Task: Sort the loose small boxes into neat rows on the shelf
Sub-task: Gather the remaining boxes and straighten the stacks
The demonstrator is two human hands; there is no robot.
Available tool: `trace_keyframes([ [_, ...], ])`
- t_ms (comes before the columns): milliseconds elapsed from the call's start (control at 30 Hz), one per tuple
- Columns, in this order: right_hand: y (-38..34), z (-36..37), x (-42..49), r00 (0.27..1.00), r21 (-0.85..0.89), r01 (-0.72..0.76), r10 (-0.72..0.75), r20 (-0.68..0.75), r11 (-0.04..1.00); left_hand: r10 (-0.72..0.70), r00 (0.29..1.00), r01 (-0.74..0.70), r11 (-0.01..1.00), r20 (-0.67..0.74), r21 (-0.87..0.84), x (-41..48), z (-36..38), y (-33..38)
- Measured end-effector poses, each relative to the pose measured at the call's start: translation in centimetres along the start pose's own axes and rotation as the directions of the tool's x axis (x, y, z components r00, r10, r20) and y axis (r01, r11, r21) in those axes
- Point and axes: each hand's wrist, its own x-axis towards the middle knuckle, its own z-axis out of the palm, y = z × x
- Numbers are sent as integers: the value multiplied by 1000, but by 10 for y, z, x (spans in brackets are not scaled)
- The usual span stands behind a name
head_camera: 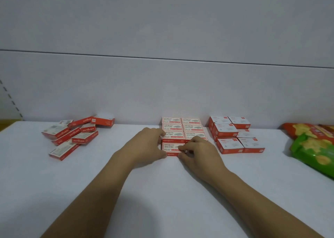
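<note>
The front box (171, 148) sits on the shelf (162, 192) at the near end of the neat block (182, 127). Both grips are closed on it: the left hand (148, 145) curls round its left end and the right hand (198, 152) pinches its right. The loose pile (75, 134) at the left is not yet sorted, so most of the work seems left. A second group (233, 134) on the right looks only roughly aligned.

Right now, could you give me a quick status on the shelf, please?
Left hand and right hand hold front box. Loose pile left. Snack bags far right.
</note>
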Motion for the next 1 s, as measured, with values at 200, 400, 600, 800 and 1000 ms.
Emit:
trace_keyframes([
  [200,-18,-20,5,1000,-141,8,-8,3,990,66,997,-70,992,41,108,-7,-14,3],
  [400,-52,-27,25,996,-158,87,-91,-15,984,105,991,-79,960,-86,267,-18,-35,-23],
  [600,-92,-3,57,986,-120,163,-158,52,979,42,981,34,922,-188,384,-44,-71,-69],
  [800,-136,33,88,967,-89,217,-202,154,972,-60,959,169,906,-277,389,-71,-100,-121],
  [1000,-172,68,126,964,-27,183,-174,201,983,-134,939,250,896,-316,366,-90,-121,-156],
])
